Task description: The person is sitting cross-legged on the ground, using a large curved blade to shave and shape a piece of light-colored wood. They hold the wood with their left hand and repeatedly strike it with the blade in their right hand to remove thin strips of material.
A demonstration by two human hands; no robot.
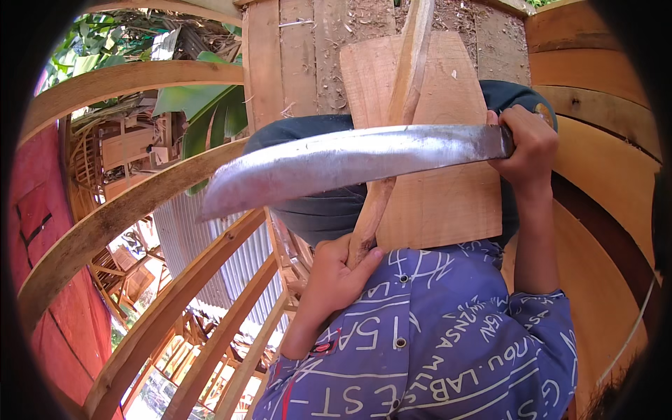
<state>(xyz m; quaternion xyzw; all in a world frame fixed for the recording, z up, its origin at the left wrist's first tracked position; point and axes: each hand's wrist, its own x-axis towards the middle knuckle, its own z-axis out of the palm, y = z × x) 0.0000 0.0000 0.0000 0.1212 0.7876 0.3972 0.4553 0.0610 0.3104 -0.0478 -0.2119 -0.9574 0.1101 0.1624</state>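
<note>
My right hand (526, 142) is closed round the handle of a machete (357, 155). Its broad, shiny blade reaches leftward across my lap, crossing above a long wooden stick (407, 84). Near my waist, my left hand (341, 271) grips the stick's lower end. The stick slants up and away from me, with pale, pared wood along its far part and darker wood near my hand. Under both lies a flat wooden board (441, 210) resting across my legs. The blade hides part of the stick and board; whether the edge touches the stick, I cannot tell.
Ahead is a plank floor (297, 63) strewn with wood shavings. Curved wooden rails (133, 199) run along the left, with corrugated metal sheeting (210, 259) beyond and below. Wooden planks (595, 133) wall the right side. Green leaves (203, 112) hang at the upper left.
</note>
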